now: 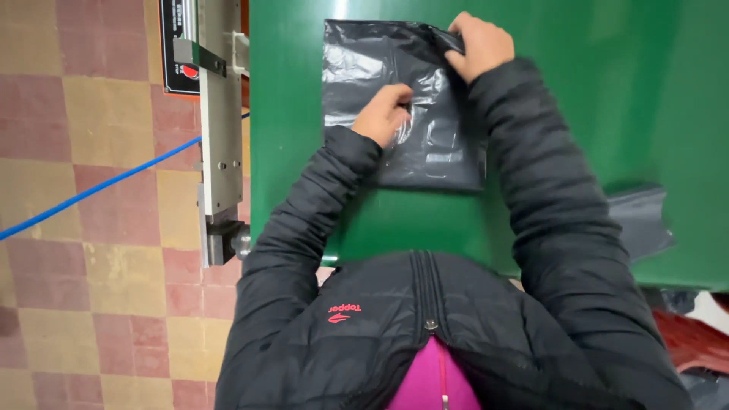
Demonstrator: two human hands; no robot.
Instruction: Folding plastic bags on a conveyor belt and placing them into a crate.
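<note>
A dark grey plastic mailing bag [357, 64] lies flat on the green table [592, 99]. My left hand [382, 114] rests on the middle of the bag, fingers curled and pressing it down. At the bag's far right corner my right hand [480, 44] pinches the flap edge. Both arms are in black padded jacket sleeves.
A metal machine bar [220, 129] with a grey block runs along the table's left edge. A blue cable [91, 191] crosses the red and yellow tiled floor. Another grey bag [642, 220] lies at the table's near right edge. Something red [695, 338] sits lower right.
</note>
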